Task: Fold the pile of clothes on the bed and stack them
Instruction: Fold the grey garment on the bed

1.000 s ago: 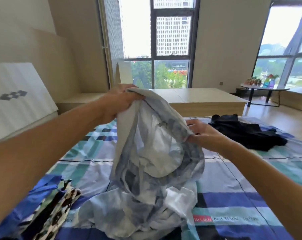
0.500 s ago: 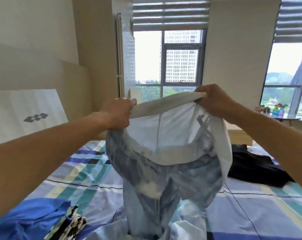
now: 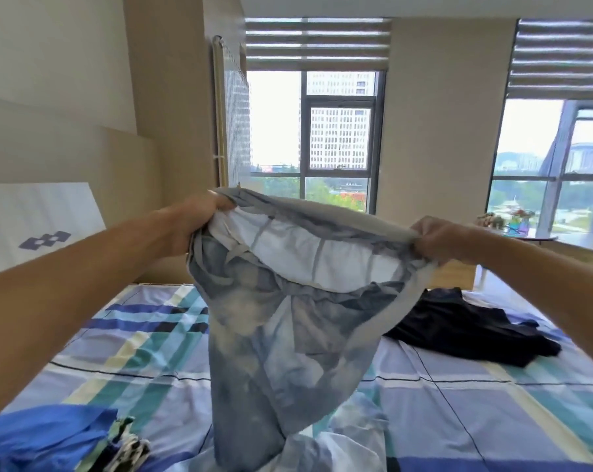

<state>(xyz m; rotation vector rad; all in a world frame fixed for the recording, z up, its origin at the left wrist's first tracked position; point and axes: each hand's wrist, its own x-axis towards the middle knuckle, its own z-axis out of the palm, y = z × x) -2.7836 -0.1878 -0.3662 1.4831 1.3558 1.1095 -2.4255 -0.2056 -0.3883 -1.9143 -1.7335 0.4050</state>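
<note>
Both hands up at chest height, spread well apart. Left hand bunches one end of the grey waistband; right hand bunches the other, fingers of both closed tight on cloth. Between them hang the blue-grey mottled trousers, opening toward the camera, white lining showing, legs trailing down onto the checked bed.

Change over the last second: the garment was a crumpled bundle held low, the hands close together; now it is lifted and the waistband pulled out wide. Judgement: orientation found, folding of this piece can start once it is laid flat.

Unfolded: dark garment beyond on the right, blue cloth and patterned piece near left. No stack visible.
</note>
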